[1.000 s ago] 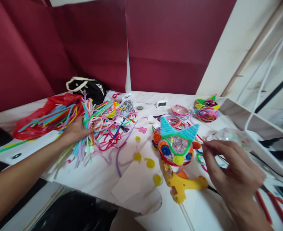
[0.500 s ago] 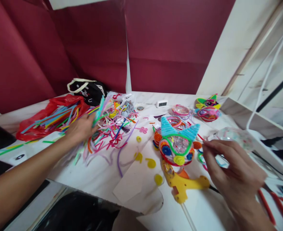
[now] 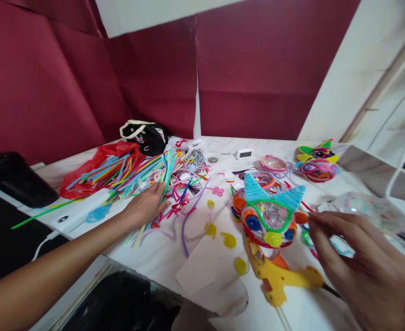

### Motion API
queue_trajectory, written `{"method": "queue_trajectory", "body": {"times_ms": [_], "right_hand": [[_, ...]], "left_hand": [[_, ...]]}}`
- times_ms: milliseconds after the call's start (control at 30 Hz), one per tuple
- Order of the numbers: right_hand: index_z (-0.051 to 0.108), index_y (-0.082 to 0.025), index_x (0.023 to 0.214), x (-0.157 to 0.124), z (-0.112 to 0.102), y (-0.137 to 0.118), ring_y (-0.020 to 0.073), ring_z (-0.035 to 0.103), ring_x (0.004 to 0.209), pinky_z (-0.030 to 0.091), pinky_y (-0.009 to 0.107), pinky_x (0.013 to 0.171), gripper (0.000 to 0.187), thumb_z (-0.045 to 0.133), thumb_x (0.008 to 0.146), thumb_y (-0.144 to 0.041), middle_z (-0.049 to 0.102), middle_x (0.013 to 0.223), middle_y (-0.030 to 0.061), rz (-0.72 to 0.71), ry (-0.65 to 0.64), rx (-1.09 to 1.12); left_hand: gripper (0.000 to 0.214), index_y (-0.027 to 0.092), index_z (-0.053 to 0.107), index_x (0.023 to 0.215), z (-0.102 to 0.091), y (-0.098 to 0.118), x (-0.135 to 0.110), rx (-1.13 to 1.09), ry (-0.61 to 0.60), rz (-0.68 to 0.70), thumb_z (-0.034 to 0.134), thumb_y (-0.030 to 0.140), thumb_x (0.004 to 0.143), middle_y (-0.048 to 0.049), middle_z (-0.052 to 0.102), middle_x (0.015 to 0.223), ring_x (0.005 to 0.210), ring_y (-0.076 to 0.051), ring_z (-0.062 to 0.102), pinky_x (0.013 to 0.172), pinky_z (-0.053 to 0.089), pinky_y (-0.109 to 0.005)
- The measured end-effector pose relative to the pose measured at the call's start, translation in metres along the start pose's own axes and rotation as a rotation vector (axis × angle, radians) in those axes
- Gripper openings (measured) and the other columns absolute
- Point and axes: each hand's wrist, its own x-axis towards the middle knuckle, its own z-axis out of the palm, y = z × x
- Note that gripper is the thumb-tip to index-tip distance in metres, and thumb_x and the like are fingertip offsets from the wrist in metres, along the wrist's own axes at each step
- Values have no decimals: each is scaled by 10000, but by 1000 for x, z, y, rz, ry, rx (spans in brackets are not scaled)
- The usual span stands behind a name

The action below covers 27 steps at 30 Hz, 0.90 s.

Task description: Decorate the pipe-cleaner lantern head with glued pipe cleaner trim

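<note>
My left hand (image 3: pixel 149 207) is closed around several green and teal pipe cleaners (image 3: pixel 168 172), over a heap of mixed pipe cleaners (image 3: pixel 140 177). At the right, my right hand (image 3: pixel 357 262) pinches thumb and forefinger together at the end of a thin red pipe cleaner (image 3: pixel 305 206). Just left of those fingertips stands a round animal-face craft (image 3: pixel 269 211) with blue pointed ears, green-rimmed clear front and coiled orange, blue and yellow discs. Below it lies a yellow glue gun (image 3: pixel 285 276) with a clear glue stick in its back.
A red plastic bag (image 3: pixel 102 151) of pipe cleaners and a black pouch (image 3: pixel 149 138) are at the back left. Yellow coils (image 3: pixel 228 240) lie mid-table near a paper sheet (image 3: pixel 202 264). A small digital clock (image 3: pixel 244 154) and another craft (image 3: pixel 316 168) stand behind.
The view has swung left, so the table things appear further right. My left hand has moved over the pipe cleaner heap, still gripping its strands. My right hand keeps its pinch beside the craft.
</note>
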Motion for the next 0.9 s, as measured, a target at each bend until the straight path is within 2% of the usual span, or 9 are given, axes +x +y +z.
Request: {"method": "queue_trajectory", "body": {"times_ms": [133,267,467,633,800,900], "right_hand": [[703,-186,1012,0,1,-1,116,663,739,487,246,659,125,705,896,-140,718,934,19,10,-8,-6],[702,-185,1000,0,1,0,111,662,732,479,239,636,120,709,890,-135,717,919,17,11,3,1],[692,-179,972,1,2,0,106,652,734,482,230,655,120,706,885,-99,708,899,21,1,12,12],[687,-178,984,2,2,0,106,647,738,481,229,660,141,714,877,-90,706,904,23,-10,21,11],[696,-190,999,1,1,0,112,661,733,486,238,656,158,709,874,-92,716,922,19,3,20,14],[699,-192,995,1,2,1,117,667,727,493,239,651,177,720,857,-83,720,914,15,-8,21,9]], "left_hand": [[531,121,506,1406,-2,-7,-5,-50,34,32,390,410,975,-207,516,1491,1348,-344,540,1084,450,-424],[511,175,592,1323,-6,-24,7,-125,59,-22,322,430,972,-153,678,1300,1145,-330,667,947,494,-409],[387,174,670,1020,-17,-45,38,-306,101,-163,447,466,899,-71,754,927,892,-260,678,778,459,-311],[319,166,640,957,-18,-48,51,-424,32,-184,542,438,822,-16,736,799,682,-187,650,638,463,-264],[268,179,614,903,-15,-47,56,-402,88,-125,617,383,729,-7,699,852,768,-173,631,715,449,-252],[221,196,632,875,-15,-44,57,-341,111,-84,585,362,738,-2,681,845,777,-177,612,723,406,-261]]}}
